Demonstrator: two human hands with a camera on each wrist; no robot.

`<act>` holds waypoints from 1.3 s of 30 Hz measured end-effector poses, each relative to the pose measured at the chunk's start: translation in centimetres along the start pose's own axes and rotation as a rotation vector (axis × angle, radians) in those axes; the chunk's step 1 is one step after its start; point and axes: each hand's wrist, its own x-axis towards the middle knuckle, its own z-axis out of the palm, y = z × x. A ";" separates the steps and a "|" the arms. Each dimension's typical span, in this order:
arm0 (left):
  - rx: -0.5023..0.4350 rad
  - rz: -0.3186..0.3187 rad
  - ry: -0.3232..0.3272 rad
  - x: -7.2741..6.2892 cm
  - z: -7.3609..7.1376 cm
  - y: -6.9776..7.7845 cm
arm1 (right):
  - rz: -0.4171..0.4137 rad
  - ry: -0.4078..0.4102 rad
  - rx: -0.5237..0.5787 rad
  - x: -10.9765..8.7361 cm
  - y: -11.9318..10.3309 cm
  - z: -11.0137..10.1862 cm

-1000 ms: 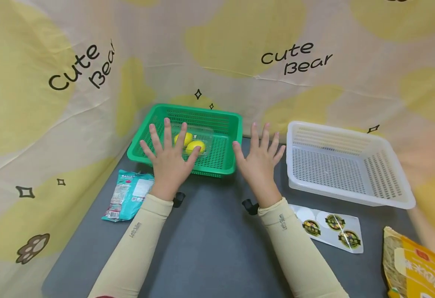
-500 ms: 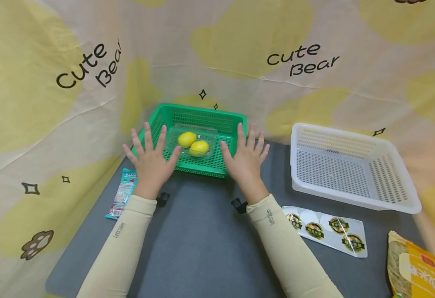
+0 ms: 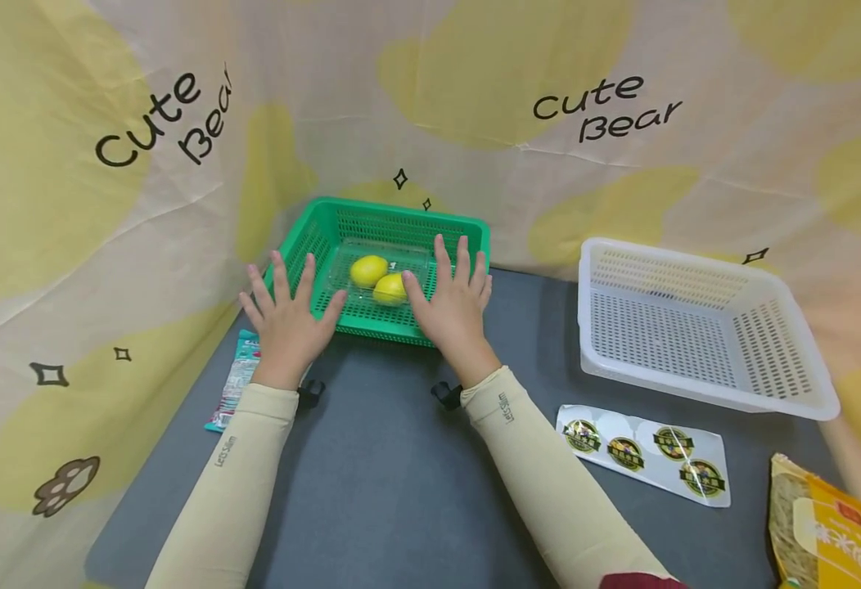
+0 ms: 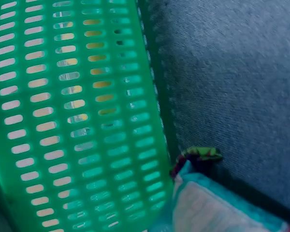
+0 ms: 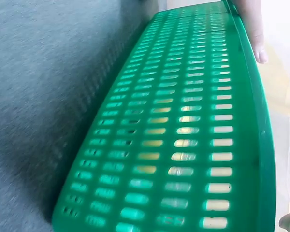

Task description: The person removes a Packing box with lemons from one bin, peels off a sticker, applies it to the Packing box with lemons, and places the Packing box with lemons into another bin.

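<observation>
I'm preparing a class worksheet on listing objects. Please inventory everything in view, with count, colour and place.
table: one, grey, beneath everything
patterned cloth: count unclear, pale with yellow patches, behind and left
green basket: one, green, table's far side
clear container: one, transparent, inside green basket
lemons: two, yellow, in clear container
teal packet: one, teal, left, partly hidden
white basket: one, white, right
sticker sheet: one, white, nearer than white basket
food packet: one, yellow-orange, lower right
black wrist pieces: two, black, at the wrists
sleeves: two, cream, on both arms
left hand, right hand: two, bare, at green basket's near side
</observation>
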 end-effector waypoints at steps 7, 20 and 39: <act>-0.023 -0.021 -0.038 0.0 -0.3 0.5 | 0.042 -0.051 0.070 0.9 -0.9 0.9; -0.009 -0.031 -0.110 -0.1 -0.8 0.8 | 0.181 -0.229 0.273 3.3 -0.5 3.1; -0.028 -0.071 -0.120 -0.9 -0.6 0.1 | 0.190 -0.395 0.343 3.8 -0.4 4.3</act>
